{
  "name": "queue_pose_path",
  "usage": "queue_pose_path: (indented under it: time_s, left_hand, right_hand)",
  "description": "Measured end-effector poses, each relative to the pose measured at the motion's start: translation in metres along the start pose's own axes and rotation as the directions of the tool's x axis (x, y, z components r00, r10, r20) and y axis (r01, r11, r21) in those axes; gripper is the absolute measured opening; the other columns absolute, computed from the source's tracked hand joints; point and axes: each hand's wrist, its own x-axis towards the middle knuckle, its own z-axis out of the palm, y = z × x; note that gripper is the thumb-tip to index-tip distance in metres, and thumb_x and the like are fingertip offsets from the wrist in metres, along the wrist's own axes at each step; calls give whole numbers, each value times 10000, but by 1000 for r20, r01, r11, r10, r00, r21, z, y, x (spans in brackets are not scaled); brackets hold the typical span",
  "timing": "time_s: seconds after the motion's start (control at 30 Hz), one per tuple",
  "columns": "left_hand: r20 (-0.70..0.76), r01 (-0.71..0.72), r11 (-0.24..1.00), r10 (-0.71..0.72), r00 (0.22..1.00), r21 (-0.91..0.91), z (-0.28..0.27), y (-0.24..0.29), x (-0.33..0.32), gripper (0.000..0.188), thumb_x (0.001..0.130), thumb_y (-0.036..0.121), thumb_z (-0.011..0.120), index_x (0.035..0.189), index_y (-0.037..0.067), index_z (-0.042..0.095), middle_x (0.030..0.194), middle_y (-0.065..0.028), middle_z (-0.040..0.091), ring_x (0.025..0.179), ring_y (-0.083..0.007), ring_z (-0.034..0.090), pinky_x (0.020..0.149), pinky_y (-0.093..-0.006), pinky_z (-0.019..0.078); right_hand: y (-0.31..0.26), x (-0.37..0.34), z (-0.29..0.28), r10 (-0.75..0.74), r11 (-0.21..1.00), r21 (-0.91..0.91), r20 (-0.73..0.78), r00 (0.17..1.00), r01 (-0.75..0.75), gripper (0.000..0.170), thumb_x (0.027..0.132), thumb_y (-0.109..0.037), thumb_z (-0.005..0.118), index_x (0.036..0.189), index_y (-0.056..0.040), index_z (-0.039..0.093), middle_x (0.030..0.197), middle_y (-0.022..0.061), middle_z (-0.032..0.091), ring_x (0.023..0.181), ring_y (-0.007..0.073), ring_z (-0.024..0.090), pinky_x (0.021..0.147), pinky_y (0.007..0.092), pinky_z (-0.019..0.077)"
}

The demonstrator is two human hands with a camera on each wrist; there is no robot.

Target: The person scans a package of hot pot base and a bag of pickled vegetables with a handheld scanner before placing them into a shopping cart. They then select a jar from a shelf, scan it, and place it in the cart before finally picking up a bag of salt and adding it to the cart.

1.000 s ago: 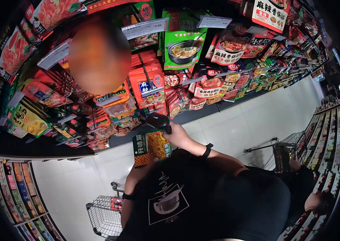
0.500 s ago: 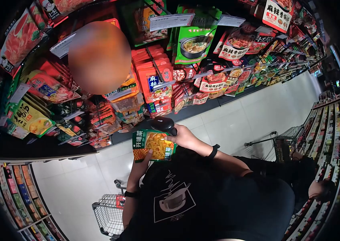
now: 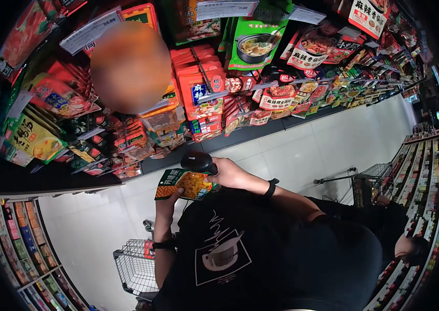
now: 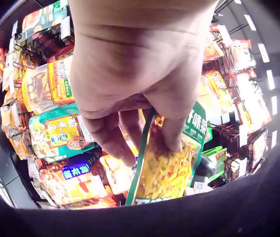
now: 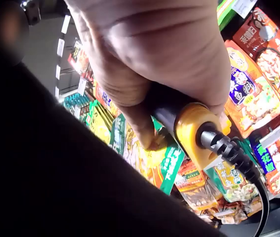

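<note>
In front of the shirt, my left hand holds a green and yellow food pouch by its near left edge, thumb on the printed front. The left wrist view shows the thumb over that front, with the other fingers behind the pouch. My right hand grips a black handheld barcode scanner, its head over the pouch's far right part. From the scanner's yellow butt, a black coiled cable runs down. The right thumb overlaps the pouch in the right wrist view.
Shelves hung with seasoning pouches fill the far side, with price tags along them. A wire shopping cart stands on the tiled floor at left, another cart at right. More stocked shelves line the left.
The pouch and left hand have shifted left, and the pouch now lies flatter and more tilted. The scanner has moved slightly left with the right hand, still above the pouch.
</note>
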Motion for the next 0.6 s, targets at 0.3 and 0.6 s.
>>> queue_pose_path:
  time_s: [0.3,0.6]
  left_hand:
    - [61,119,972,-134,989,202,-5,13,-20,330,882,109,892,1158,-29,775,1070,-63,793,964,-127,706,885,-293,558]
    - [32,111,976,-119,992,185,-1,10,-14,331,924,122,869,1163,-80,762,1050,-74,798,937,-100,703,862,-246,554]
  right_hand:
    - [5,12,1,-3,984,-175,84,997,17,630,820,-107,819,1422,-117,632,1129,208,766,1092,421,724,985,486,565]
    - [9,18,-4,-35,988,-141,204,978,65,601,814,-163,873,1373,-79,667,1112,205,781,1083,391,743,954,461,568]
